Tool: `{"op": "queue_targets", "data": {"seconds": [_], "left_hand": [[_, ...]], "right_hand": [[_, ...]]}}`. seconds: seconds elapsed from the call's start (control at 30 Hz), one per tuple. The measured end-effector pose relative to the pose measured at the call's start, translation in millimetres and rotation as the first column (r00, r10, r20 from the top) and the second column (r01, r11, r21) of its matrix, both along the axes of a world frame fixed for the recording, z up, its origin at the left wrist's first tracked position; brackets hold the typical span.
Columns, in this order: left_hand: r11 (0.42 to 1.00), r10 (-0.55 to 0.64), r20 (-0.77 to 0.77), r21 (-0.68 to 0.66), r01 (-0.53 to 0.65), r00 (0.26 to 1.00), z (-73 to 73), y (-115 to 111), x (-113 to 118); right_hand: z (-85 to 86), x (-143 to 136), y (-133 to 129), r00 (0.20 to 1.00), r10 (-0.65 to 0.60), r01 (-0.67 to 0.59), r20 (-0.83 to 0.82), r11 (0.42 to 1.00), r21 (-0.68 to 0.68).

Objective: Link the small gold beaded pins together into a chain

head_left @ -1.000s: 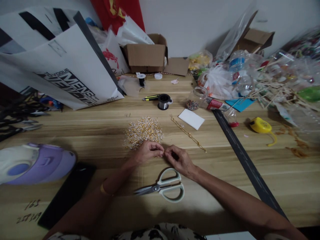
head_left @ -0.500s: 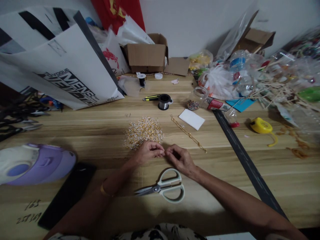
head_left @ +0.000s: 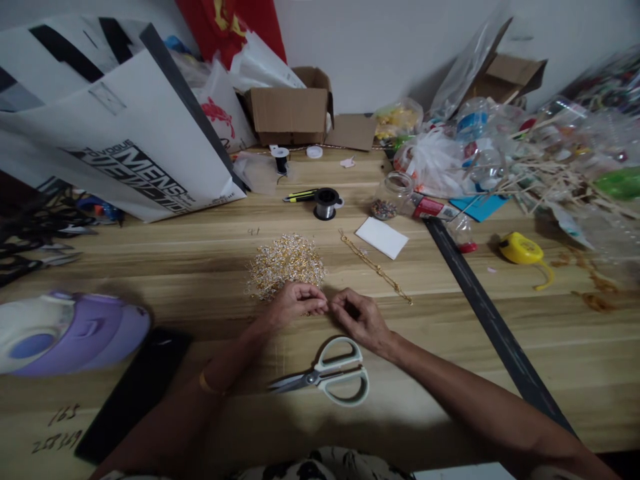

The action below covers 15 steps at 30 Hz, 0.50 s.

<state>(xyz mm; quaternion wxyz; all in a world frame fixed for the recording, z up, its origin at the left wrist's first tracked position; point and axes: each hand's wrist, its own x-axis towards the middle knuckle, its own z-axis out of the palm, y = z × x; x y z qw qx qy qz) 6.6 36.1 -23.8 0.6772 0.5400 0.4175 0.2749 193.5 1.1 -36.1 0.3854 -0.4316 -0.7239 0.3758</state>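
Both hands meet fingertip to fingertip over the wooden table. My left hand (head_left: pixel 300 300) is closed in a pinch at the near edge of a pile of small gold and clear beaded pieces (head_left: pixel 286 263). Opposite it, my right hand (head_left: pixel 360 317) is also pinched, thumb against fingers. Whatever sits between the fingertips is too small to make out. Just below the hands lie scissors (head_left: pixel 320 377) with pale handles, blades pointing left. A gold chain (head_left: pixel 375 267) stretches across the table beyond my right hand.
Beyond the pile stand a wire spool (head_left: pixel 326 205), a yellow-black cutter (head_left: pixel 300 195) and a jar of beads (head_left: pixel 390 197). A white card (head_left: pixel 383 237) and tape measure (head_left: pixel 521 249) lie rightward. A black phone-like slab (head_left: pixel 135 393) and purple-white object (head_left: pixel 85 333) sit left.
The view has shifted very slightly. Both hands stay pinched together in nearly the same place, and the things on the table have not moved.
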Motion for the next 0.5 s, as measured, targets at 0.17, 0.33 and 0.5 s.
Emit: {"op": "queue_targets", "data": {"seconds": [0.17, 0.33, 0.5], "left_hand": [[1.0, -0.016, -0.039, 0.014, 0.016, 0.999, 1.1, -0.8, 1.1], [0.998, -0.033, -0.072, 0.042, 0.036, 0.997, -1.4, -1.5, 0.7], [0.997, -0.032, -0.075, 0.065, 0.037, 0.997, -1.0, -2.3, 0.9]], "right_hand": [[0.2, 0.3, -0.7, 1.0, -0.006, 0.006, 0.0, 1.0, -0.02], [0.6, 0.7, -0.7, 1.0, 0.0, 0.0, 0.01, 1.0, -0.014], [1.0, -0.4, -0.1, 1.0, 0.007, -0.006, 0.016, 1.0, -0.012]]}}
